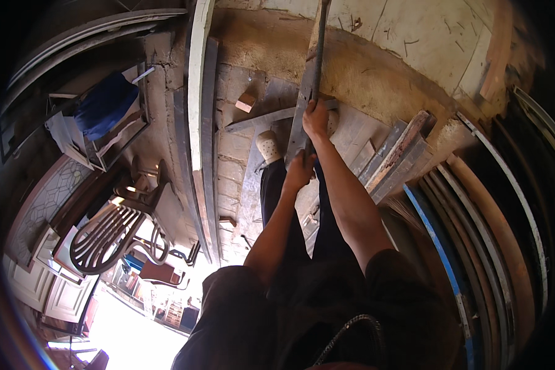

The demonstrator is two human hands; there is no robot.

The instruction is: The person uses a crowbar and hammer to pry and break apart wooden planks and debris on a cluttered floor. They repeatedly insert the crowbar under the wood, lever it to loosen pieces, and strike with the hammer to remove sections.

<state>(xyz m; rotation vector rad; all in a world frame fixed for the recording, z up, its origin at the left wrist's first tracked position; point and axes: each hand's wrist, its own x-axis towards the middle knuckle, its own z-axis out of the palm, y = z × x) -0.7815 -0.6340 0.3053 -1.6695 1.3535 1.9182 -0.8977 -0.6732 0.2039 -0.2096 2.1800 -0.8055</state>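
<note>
A long, narrow wooden board (pixel 311 71) runs from between my legs up past the far edge of the view. My right hand (pixel 316 119) is wrapped round it higher up. Closer to my body, my left hand (pixel 300 171) grips the same board near its lower end. Both arms reach forward, and the board's far end is out of view. Beneath the board a grey strip of wood (pixel 260 119) lies across the floor, beside my beige perforated shoe (pixel 268 147).
A small wood block (pixel 245 102) lies left of the board. Tall planks (pixel 196 92) stand farther left, near a dark slatted chair (pixel 108 237). Several boards lean at the right, one blue-edged (pixel 435 237). Short timber offcuts (pixel 398 154) lie right of my feet.
</note>
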